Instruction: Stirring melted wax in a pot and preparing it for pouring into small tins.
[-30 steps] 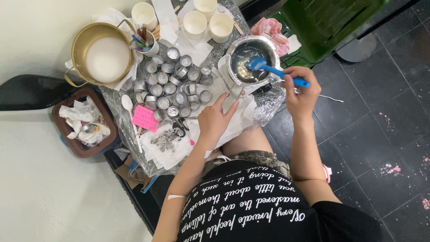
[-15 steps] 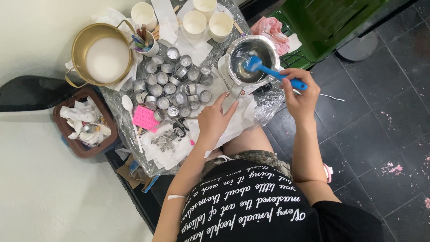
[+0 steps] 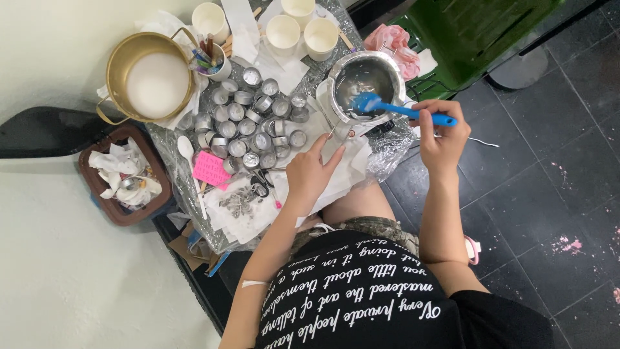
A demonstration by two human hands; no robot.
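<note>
Your right hand [image 3: 439, 139], fingers clenched on blue spatula [image 3: 400, 110], has slid blade from pot's [image 3: 366, 84] far side to near wall, upper centre: scraping continues. Left hand [image 3: 309, 174] stays flat, fingers released, on paper [image 3: 345, 169] beside pot.

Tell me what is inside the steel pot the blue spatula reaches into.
Inside the steel pot, the blue spatula head, held by the right hand, rests near the lower wall. The dark interior shows glare; whatever lies beneath the head is covered.
</note>
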